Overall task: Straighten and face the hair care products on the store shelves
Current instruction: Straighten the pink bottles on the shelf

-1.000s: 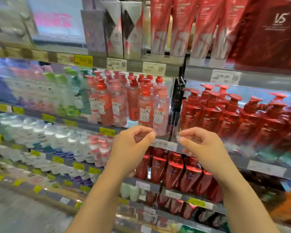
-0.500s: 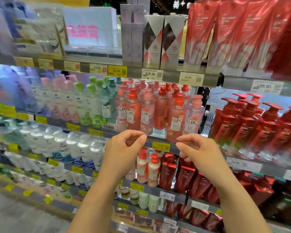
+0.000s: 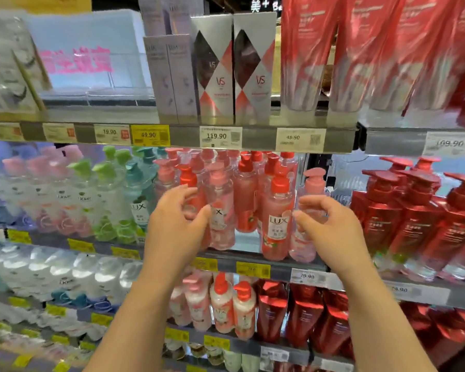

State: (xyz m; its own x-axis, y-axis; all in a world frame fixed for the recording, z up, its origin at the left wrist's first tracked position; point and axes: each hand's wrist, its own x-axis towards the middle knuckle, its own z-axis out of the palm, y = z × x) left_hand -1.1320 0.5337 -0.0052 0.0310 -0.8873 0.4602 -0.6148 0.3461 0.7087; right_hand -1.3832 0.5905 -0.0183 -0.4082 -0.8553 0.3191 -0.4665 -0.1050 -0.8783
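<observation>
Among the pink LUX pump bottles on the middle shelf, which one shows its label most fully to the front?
The LUX bottle with the red pump, standing between the left hand and right hand. Its label is unobstructed; its neighbours' are partly hidden or blurred.

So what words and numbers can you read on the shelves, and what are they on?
"LUX": pink pump bottle
"LUX": teal bottle
"VS": left diamond-pattern box
"VS": right diamond-pattern box
"19.90": white price tag
"49.90": yellow price tag
"119.90": price tag
"48.90": price tag
"109.90": price tag
"79.90": lower price tag
Other labels and the pink sign are too blurred.
</observation>
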